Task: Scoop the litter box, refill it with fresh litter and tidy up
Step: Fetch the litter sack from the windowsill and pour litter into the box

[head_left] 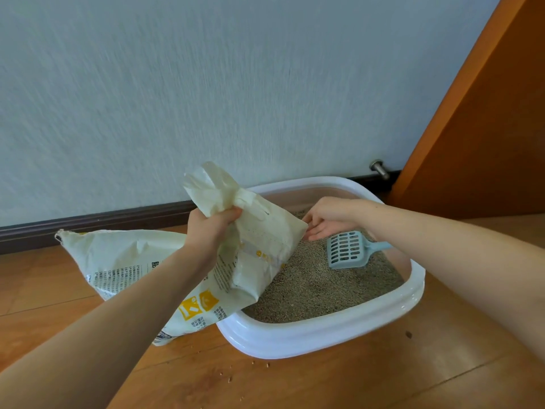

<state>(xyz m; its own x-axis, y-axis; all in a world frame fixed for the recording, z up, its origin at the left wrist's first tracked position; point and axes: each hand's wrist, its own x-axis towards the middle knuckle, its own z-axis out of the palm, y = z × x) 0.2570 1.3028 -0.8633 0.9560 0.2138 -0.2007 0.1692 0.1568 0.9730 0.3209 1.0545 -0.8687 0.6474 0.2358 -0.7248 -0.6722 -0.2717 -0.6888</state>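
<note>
Left hand [211, 228] grips crinkled litter bag [253, 249] over grainy litter [309, 287].

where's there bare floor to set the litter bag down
Bare floor lies in front of the litter box, dotted with stray grains. The left hand grips the litter bag, which crowds the box's left side; the scoop lies inside.

1. A wooden plank floor [383, 379] carries everything and meets a dark baseboard [97, 224] at the wall.
2. A white litter box [324, 335] sits on the floor, near the baseboard.
3. A white litter bag [124, 261] rests on the floor just left of the box, its upper end leaning over the box's rim.
4. Scattered crumbs [230, 379] lie on the planks in front of the box.
</note>
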